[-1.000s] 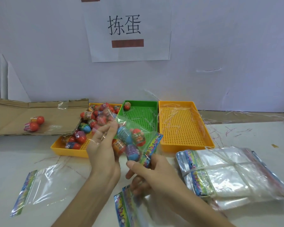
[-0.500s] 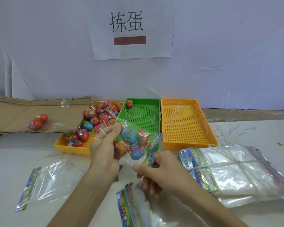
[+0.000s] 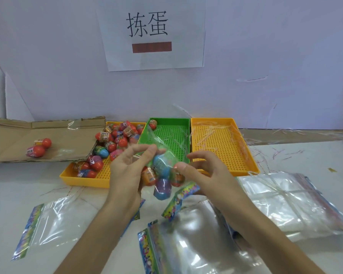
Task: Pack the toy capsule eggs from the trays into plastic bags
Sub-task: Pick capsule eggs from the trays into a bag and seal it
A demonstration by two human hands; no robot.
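Note:
I hold a clear plastic bag (image 3: 166, 155) with several capsule eggs (image 3: 162, 175) inside, above the table in front of the trays. My left hand (image 3: 127, 171) grips its left side, fingers pinching the film near the top. My right hand (image 3: 204, 171) pinches the bag's right side with thumb and fingers. The bag's colourful header strip (image 3: 178, 200) hangs down below. A yellow tray (image 3: 83, 181) at left holds many loose eggs (image 3: 117, 139). One egg (image 3: 152, 124) sits in the far corner of the green tray (image 3: 178, 123).
An empty yellow tray (image 3: 226, 147) stands right of the green one. A bundle of empty bags (image 3: 289, 202) lies at right, loose bags at front centre (image 3: 190, 242) and front left (image 3: 48, 224). Two eggs (image 3: 39, 147) rest on flattened cardboard (image 3: 12, 135) at far left.
My right hand rose from the header strip to pinch the bag's right side. The bag turned, its header strip now hanging downward, while my left hand kept its hold.

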